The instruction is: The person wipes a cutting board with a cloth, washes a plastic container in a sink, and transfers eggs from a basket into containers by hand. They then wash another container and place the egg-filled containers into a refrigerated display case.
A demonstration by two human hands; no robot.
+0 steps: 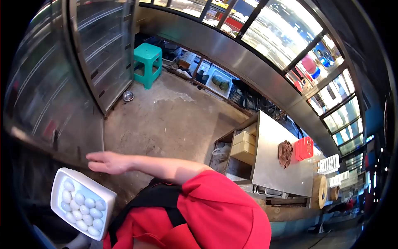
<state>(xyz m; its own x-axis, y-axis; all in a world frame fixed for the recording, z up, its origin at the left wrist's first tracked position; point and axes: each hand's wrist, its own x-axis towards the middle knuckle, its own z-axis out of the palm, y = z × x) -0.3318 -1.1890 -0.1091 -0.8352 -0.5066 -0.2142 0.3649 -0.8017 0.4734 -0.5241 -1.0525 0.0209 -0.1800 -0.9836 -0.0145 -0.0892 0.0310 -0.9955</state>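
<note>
A white tub (108,203) with several white eggs (82,205) in it is at the lower left, close to my body and tilted in view. Part of my left forearm shows beneath the tub's lower edge; the fingers of that hand are hidden. Above the tub, my right hand (105,162) reaches left with its fingers extended and apart, holding nothing. It is near a tall metal cabinet with glass doors (49,91) and does not visibly touch the tub.
A green stool (147,62) and a small metal bowl (128,96) are on the floor ahead. To the right, a steel table (273,166) bears a brown cloth (285,154) and a red basket (304,148). Glass display cases run along the upper right.
</note>
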